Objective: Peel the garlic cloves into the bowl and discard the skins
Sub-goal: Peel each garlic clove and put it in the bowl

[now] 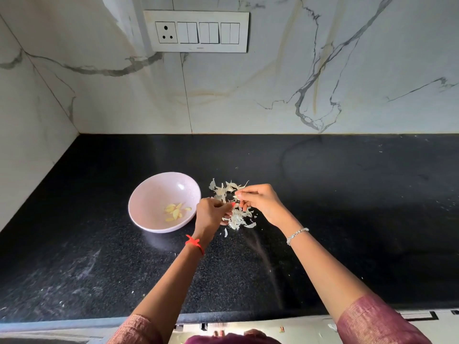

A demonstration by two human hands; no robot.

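A pale pink bowl (151, 194) sits on the black counter and holds several peeled yellow garlic cloves (175, 211). To its right lies a heap of papery white garlic skins (227, 188). Both hands meet just above that heap. My left hand (211, 216), with a red thread at the wrist, has its fingers curled and pinches something small at the fingertips. My right hand (260, 201), with a silver bracelet, pinches a strip of skin at its fingertips. What lies between the fingertips is mostly hidden.
The black granite counter (347, 207) runs wide to the right and toward the front edge. A marble wall with a white switch panel (196, 31) stands behind. A side wall closes the left corner.
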